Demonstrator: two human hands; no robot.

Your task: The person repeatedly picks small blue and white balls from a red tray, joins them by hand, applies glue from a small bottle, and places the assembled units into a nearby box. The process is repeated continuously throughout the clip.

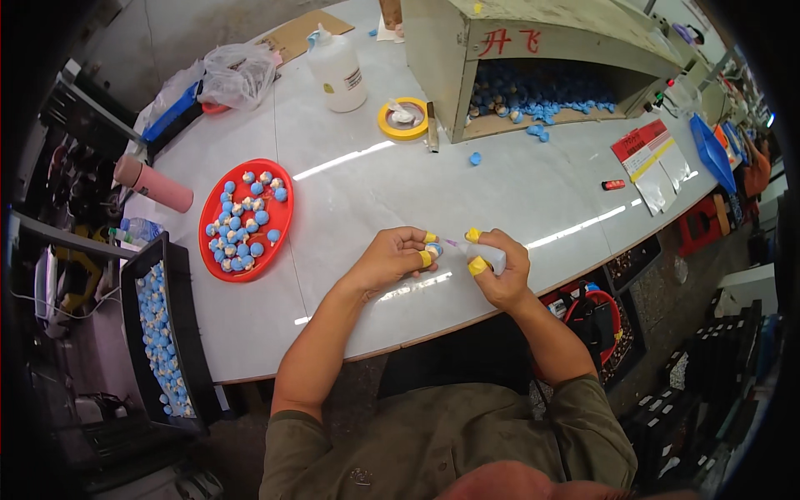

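Left hand [390, 258], yellow-taped fingertips pinched shut on a small blue piece [435, 248], above the table's near edge. Right hand [500, 268] just beside it, closed round a small white bottle [490, 255], thin nozzle aimed left at the piece.

Red tray [276, 227] at left, holding some two dozen blue-and-tan pieces. Black bin [187, 333] at near left, off the table edge, lined with rows of the same pieces, too many to count. Wooden box [442, 50] at far centre, open-fronted, heaped with blue pieces; three more loose on the table in front. One white jug [336, 73] to the left of the box, one yellow tape roll [403, 118] between them. One pink bottle [154, 184] lying at far left. Clear bags [236, 73] bunched at far left.

Pale glossy table [500, 183], curved near edge, with striplight glare. One red-and-yellow sheet [646, 150] at right, a small red lighter [613, 184] beside it. Blue tray [710, 150] at far right. Grey concrete floor below, dark crates at near right.
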